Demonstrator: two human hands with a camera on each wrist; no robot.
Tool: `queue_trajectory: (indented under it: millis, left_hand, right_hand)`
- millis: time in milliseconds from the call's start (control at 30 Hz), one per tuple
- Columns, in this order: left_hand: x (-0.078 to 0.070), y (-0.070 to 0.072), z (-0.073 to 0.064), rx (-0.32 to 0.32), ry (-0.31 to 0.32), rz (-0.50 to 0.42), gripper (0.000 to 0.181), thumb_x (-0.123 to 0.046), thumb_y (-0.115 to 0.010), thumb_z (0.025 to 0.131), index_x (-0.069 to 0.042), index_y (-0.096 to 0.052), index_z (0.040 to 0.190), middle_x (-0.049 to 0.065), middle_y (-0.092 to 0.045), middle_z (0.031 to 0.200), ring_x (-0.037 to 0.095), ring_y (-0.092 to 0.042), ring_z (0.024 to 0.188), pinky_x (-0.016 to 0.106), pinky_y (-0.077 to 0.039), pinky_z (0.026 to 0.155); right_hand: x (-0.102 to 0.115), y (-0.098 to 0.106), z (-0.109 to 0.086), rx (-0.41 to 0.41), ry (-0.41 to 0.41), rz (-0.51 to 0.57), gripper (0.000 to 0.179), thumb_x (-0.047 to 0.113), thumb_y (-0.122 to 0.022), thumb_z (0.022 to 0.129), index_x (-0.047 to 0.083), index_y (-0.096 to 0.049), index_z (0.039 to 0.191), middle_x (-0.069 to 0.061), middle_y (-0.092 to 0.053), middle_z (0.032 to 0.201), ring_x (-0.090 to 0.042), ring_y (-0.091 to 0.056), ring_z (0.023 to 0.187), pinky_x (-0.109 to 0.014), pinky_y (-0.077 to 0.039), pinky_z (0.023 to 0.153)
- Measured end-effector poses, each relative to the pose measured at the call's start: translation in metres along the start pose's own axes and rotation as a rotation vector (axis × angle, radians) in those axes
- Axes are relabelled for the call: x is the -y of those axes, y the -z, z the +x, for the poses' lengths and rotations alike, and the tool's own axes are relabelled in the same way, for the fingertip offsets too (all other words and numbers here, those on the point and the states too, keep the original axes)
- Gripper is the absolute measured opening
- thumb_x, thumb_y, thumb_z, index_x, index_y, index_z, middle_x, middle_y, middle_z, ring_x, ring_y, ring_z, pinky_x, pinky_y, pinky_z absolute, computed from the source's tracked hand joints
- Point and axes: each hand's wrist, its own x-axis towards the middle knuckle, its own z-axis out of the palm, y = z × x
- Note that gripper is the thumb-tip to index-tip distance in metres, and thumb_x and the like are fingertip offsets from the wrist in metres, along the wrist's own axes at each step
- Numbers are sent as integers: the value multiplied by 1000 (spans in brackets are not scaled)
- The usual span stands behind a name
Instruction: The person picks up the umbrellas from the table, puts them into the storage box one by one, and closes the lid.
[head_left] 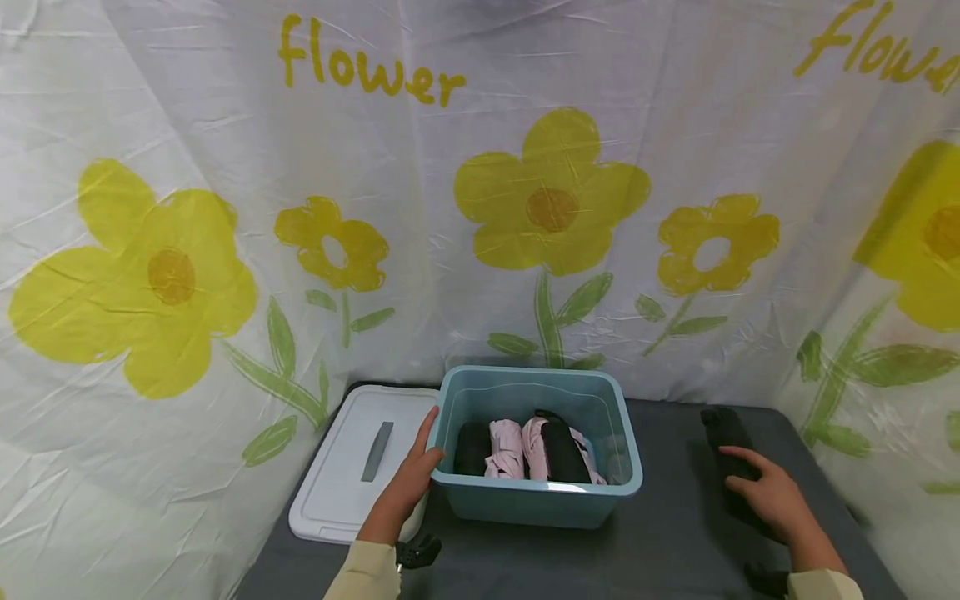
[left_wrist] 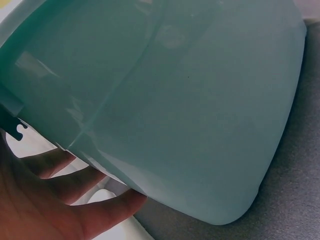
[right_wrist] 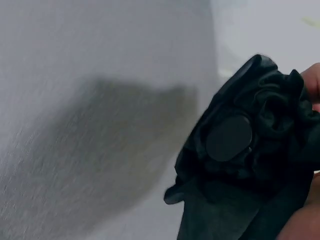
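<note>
A teal storage bin [head_left: 525, 507] stands on the dark table, with pink and black rolled bundles [head_left: 507, 450] lying side by side inside. Against the bin's left wall rests my left hand [head_left: 406, 479], thumb near the rim; in the left wrist view its extended fingers [left_wrist: 107, 212] reach along that side. Over at the right, my right hand [head_left: 772, 496] holds a folded black umbrella [head_left: 726, 427] low over the table. The right wrist view shows gathered fabric around a round black end piece [right_wrist: 229, 138], with fingers on the umbrella's far side.
A white lid [head_left: 330, 492] with a grey handle [head_left: 377, 452] lies left of the bin, partly behind my left hand. The dark grey tabletop [head_left: 667, 500] stretches between the bin and my right hand. A flower-printed white curtain [head_left: 420, 317] borders the table's back and sides.
</note>
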Motion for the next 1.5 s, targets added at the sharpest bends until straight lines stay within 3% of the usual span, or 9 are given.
queue_trajectory:
  millis: [133, 333, 567, 833, 1333, 1500]
  left_hand:
    - [-12, 0, -8, 1, -2, -4, 72, -10, -38, 93, -31, -10, 156, 14, -8, 163, 48, -21, 142, 71, -26, 101]
    - [13, 1, 7, 7, -28, -10, 73, -13, -39, 94, -36, -8, 156, 9, -7, 164, 43, -19, 144, 70, -27, 101]
    - [13, 3, 6, 30, -56, -14, 74, -14, -39, 93, -36, -7, 156, 7, -7, 164, 40, -17, 146, 67, -28, 102]
    - [11, 3, 6, 23, -36, -4, 72, -15, -39, 94, -38, -8, 155, 6, -6, 164, 40, -17, 146, 67, -27, 103]
    - [14, 3, 8, 17, -36, -10, 73, -15, -39, 94, -39, -8, 155, 7, -6, 164, 40, -17, 145, 68, -25, 103]
    - [0, 4, 0, 32, -25, -15, 72, -11, -38, 94, -31, -8, 157, 10, -6, 164, 43, -17, 145, 69, -24, 103]
  right_hand:
    - [16, -1, -6, 27, 34, 69, 70, 39, -57, 94, 12, -30, 152, -37, -8, 154, -60, -18, 133, -66, -36, 93]
    - [33, -2, -10, 44, 103, 164, 68, 33, -58, 95, 12, -28, 153, -36, -6, 155, -58, -25, 133, -54, -47, 87]
    - [57, 1, -17, 40, 176, 170, 67, 32, -60, 94, 12, -32, 152, -33, -8, 157, -60, -12, 137, -67, -36, 94]
    - [85, 3, -23, 37, 267, 176, 63, 30, -62, 93, 11, -38, 148, -30, -16, 157, -57, -16, 138, -68, -35, 95]
    - [128, 7, -29, 41, 358, 175, 60, 30, -63, 92, 14, -42, 146, -25, -23, 157, -53, -16, 141, -70, -31, 98]
    - [142, 8, -29, 58, 372, 173, 59, 31, -63, 92, 18, -43, 145, -22, -23, 157, -51, -17, 142, -69, -32, 98]
